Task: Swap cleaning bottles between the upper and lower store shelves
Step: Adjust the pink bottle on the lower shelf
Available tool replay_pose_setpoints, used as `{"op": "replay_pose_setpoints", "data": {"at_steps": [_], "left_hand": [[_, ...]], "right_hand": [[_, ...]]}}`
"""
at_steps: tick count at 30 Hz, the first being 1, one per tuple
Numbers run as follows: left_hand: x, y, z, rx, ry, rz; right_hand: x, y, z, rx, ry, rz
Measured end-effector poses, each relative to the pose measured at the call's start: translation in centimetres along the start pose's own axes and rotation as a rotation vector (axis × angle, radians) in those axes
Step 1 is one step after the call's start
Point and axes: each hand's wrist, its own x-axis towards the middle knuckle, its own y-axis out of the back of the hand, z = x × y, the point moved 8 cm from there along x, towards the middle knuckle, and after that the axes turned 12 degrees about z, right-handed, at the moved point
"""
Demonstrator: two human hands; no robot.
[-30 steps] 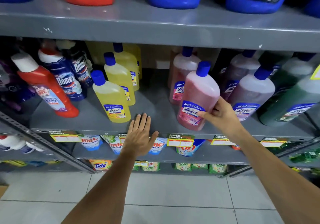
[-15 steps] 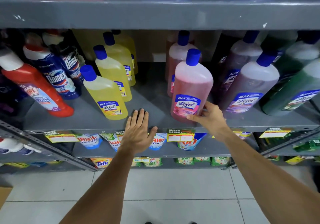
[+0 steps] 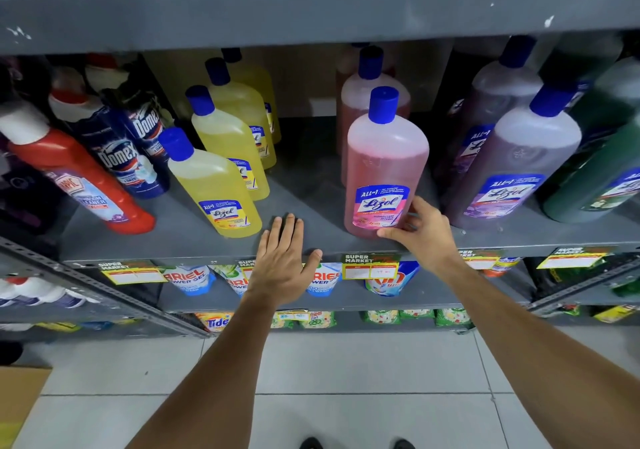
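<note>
Since a second ago my right hand point(image 3: 424, 226) has tipped the pink bottle point(image 3: 384, 171) upright and slid down to its base; it now stands at the front of the middle shelf point(image 3: 311, 244), my fingers wrapped around its lower right side. My left hand point(image 3: 282, 261) lies flat and empty on the shelf edge, beside the yellow bottle point(image 3: 216, 188). I judge this the set-down; next I must let go cleanly.

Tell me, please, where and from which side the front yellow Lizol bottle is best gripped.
Grip the front yellow Lizol bottle around its flat, wide body above the label, coming from the open front of the shelf; neighbours crowd behind it, and the narrow cap probably gives a poorer hold.
</note>
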Motion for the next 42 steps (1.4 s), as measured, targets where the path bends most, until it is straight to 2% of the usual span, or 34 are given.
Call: {"op": "replay_pose_setpoints", "data": {"at_steps": [22,35,38,42], "left_hand": [[-0.1,0.0,0.0,0.010,0.009,-0.012],[-0.1,0.4,0.2,-0.031,0.052,0.019],[-0.6,1.8,0.8,-0.096,0.081,0.081],[-2.6,7.0,2.8,-0.063,0.050,0.273]], "right_hand": [[0.1,-0.3,-0.6,-0.014,0.009,-0.057],[-2.3,0.3,1.5,0.019,0.050,-0.072],[-3.8,1.5,0.7,-0.017,0.096,-0.081],[-5.1,2.5,-2.3,-0.036,0.188,-0.103]]}}
